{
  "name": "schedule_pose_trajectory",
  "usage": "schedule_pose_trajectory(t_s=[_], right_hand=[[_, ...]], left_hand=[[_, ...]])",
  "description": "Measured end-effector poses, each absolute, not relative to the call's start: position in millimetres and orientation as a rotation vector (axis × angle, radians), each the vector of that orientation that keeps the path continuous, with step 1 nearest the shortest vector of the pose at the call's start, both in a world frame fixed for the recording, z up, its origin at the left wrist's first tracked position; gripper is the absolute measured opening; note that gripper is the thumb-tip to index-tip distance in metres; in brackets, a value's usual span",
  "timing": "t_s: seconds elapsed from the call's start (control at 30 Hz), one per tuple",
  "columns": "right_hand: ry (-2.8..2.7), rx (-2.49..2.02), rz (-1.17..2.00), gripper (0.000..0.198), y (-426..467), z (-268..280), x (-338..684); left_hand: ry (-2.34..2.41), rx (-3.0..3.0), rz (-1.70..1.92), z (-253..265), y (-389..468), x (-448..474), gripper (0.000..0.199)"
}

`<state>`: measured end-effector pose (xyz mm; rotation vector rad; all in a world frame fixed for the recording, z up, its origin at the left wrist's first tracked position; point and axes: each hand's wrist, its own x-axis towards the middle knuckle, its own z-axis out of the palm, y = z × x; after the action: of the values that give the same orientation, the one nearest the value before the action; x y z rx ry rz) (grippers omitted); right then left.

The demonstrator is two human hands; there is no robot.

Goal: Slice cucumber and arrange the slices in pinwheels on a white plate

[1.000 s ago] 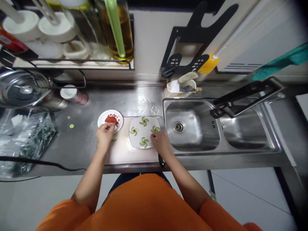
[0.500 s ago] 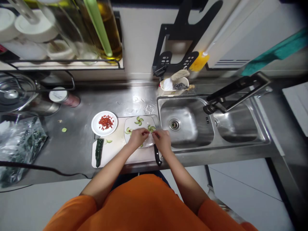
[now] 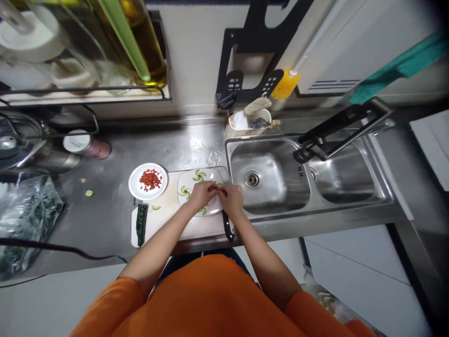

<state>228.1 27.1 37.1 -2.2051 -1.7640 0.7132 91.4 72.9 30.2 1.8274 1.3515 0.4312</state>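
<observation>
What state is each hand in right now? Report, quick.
Left hand: closed, fingertips pinched over the square white plate; anything held is too small to tell.
Right hand: closed, fingertips beside the left's; contents cannot be told.

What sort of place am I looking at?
Probably a kitchen: there's a steel sink, a cutting board and a plate of green slices.

There's one camera here, worn on the head, up above the near side of the squarish white plate point(image 3: 212, 175), facing forward and steeply down at it. It stands a little way off and takes in plenty: the wearer's orange shirt point(image 3: 220, 299) nearest, a plastic bag point(image 3: 30, 220) left of the plate, the double sink point(image 3: 280, 196) right, the wall point(image 3: 192, 56) beyond.
</observation>
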Motion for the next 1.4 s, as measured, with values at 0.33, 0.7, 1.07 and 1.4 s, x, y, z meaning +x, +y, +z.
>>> schedule_pose_trajectory(t_s=[0.33, 0.7, 1.07, 1.4], right_hand=[[-1.692, -2.275, 0.741, 0.02, 32.0, 38.0, 225.5], [-1.621, -2.364, 0.833, 0.02, 36.2, 47.4, 221.9], [-1.613, -2.38, 0.834, 0.019, 38.7, 45.6, 222.5], [-1.638, -2.38, 0.835, 0.02, 40.0, 45.1, 222.4]], left_hand=[[1.373, 1.874, 0.523, 24.2, 77.7, 89.6, 0.013], [1.186, 2.139, 0.6, 9.5, 76.5, 80.3, 0.018], [1.176, 2.148, 0.585, 2.9, 76.7, 80.3, 0.018], [1.204, 2.146, 0.564, 3.6, 76.7, 80.1, 0.019]])
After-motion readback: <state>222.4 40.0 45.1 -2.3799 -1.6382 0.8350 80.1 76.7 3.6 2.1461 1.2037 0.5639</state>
